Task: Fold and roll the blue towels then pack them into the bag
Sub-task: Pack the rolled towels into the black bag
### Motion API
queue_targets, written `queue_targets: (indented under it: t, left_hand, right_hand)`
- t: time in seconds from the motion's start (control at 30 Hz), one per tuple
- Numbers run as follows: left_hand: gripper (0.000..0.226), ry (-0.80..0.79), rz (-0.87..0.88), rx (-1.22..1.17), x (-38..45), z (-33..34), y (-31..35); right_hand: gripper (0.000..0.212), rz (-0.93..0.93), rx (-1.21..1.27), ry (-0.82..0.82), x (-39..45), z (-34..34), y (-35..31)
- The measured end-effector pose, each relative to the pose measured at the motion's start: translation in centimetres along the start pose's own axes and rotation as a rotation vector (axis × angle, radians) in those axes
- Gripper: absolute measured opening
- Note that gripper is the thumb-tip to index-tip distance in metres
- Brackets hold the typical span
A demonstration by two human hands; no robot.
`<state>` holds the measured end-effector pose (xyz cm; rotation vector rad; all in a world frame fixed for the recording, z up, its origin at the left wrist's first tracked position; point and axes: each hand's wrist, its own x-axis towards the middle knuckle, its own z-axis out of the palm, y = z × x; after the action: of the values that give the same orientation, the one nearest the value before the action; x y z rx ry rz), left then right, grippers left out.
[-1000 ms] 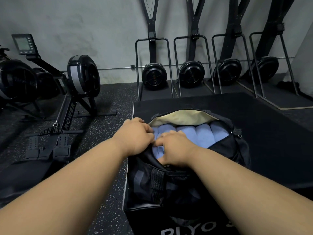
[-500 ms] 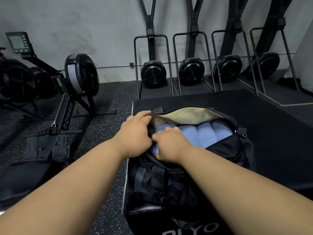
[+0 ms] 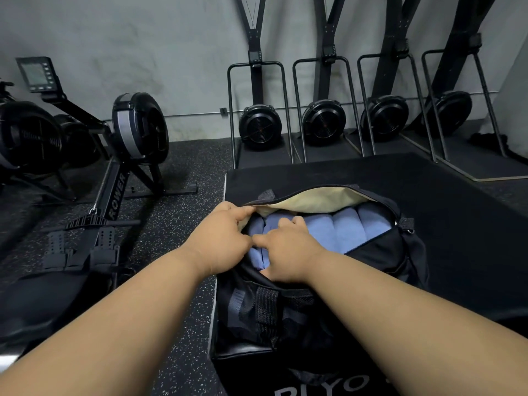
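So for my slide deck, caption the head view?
Both hands at the open black bag, left hand gripping its rim, rolled blue towels inside.

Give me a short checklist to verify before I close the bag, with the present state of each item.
1. Towels rolled and inside the bag: ok, they lie side by side.
2. No towel over the zipper edge: cannot tell, the hands hide the near end.
3. Flap free to come down: ok, it is open and lifted.
4. Left hand holds the flap's corner: ok.
5. Right hand out of the opening: not ok, it rests on the towels.
6. Bag steady on the box: ok.
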<state>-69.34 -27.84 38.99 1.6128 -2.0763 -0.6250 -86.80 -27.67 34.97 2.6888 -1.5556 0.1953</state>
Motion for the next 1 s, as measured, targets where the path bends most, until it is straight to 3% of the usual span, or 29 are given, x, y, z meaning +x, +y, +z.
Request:
queue_targets:
  t: [0.1,0.27,0.5,0.6,0.7,0.87,1.0]
  left_hand:
    - [0.065,0.014,0.004,0.007,0.0,-0.1,0.0]
    - [0.058,-0.002,0.018,0.054,0.1,-0.4,0.4]
    - [0.054,-0.003,-0.041,0.053,-0.2,-0.1,1.0]
    - [0.069,-0.007,-0.054,0.083,-0.3,0.1,0.9]
    - [0.065,-0.017,-0.022,0.179,-0.5,0.6,0.8]
    - [0.07,-0.062,0.035,0.377,-1.2,1.9,1.7]
    - [0.055,-0.106,0.036,0.539,-1.5,2.6,2.4]
  right_hand:
    - [0.015,-0.024,-0.038,-0.01,1.0,0.4,-0.3]
    - [0.023,-0.032,-0.039,0.129,2.3,0.2,-0.1]
    - [0.024,0.073,0.001,0.033,0.5,0.8,-0.3]
    - [0.052,0.117,0.2,0.009,-0.7,0.0,0.8]
    - [0.082,0.162,0.348,0.03,-2.4,-1.1,2.6]
    - [0.067,0.239,0.199,-0.041,-4.9,-1.1,4.0]
    - [0.053,0.263,0.124,-0.019,-4.5,-0.1,4.3]
